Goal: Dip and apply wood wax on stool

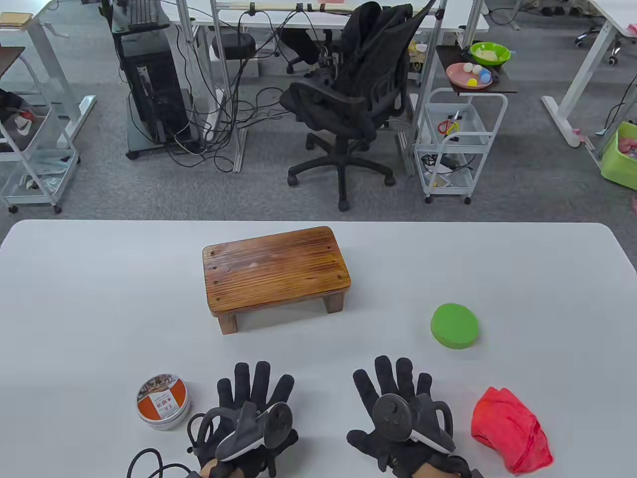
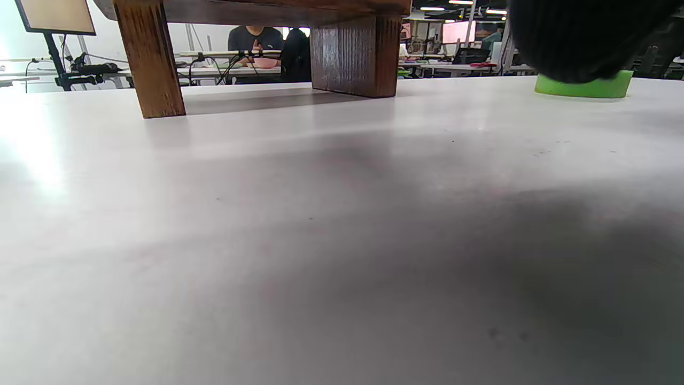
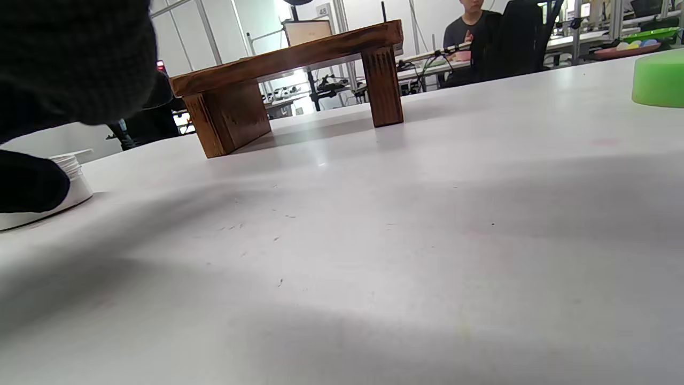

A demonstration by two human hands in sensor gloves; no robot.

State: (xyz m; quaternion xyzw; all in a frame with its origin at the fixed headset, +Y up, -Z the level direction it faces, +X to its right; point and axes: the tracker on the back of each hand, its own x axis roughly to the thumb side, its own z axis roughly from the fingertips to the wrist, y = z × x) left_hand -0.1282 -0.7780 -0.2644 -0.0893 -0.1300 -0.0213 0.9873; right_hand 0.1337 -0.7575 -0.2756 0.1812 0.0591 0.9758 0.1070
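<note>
Both hands lie flat on the near edge of the bench, fingers spread and holding nothing: the left hand (image 1: 249, 413) just right of the wax tin (image 1: 162, 401), the right hand (image 1: 400, 413) between it and the red cloth (image 1: 511, 429). The stool (image 1: 275, 273) stands farther back at the middle, and the green sponge (image 1: 454, 326) sits to its right. The tin looks lidded, so opening it comes first, I think: steady it with the left hand and twist the lid with the right. Then pick up the sponge, take only a little wax, and rub along the grain of the stool's top.
</note>
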